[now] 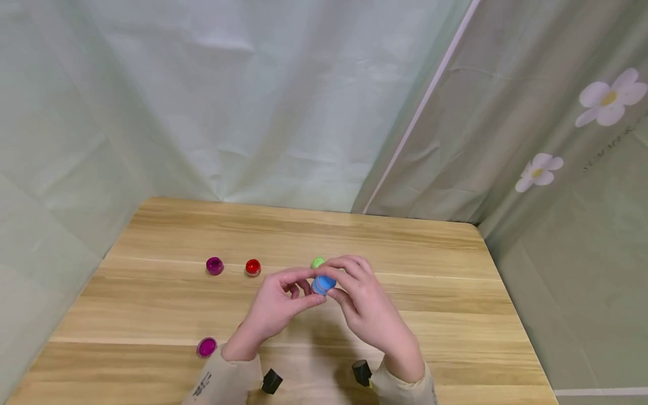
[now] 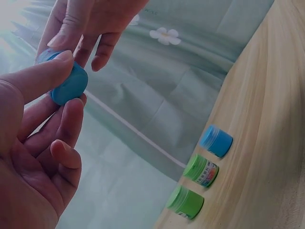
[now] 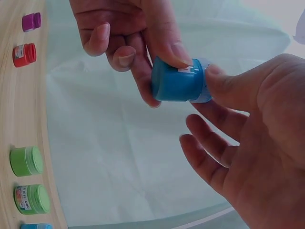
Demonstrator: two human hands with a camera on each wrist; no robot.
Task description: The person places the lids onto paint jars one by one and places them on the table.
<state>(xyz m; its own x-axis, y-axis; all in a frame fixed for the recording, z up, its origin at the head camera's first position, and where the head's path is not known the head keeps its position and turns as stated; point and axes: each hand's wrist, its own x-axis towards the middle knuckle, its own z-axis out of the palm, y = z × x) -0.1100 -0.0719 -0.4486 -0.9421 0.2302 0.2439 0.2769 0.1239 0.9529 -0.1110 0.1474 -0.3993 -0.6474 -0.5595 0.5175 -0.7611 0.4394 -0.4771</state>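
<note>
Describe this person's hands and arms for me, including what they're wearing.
The left hand and right hand wear no gloves. The left sleeve is beige with dark print; the right sleeve is beige too. A small black block shows beside the left sleeve, another beside the right.

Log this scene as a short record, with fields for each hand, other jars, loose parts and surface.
Left hand: grips a small blue cylindrical plastic jar, tilted, off the table
Right hand: pinches the jar's clear-rimmed lid
Other jars: purple plastic jar, red plastic jar, two green cylindrical plastic jars, second blue plastic jar
Loose parts: round purple lid, beside the left sleeve
Surface: light wood-grain table
</note>
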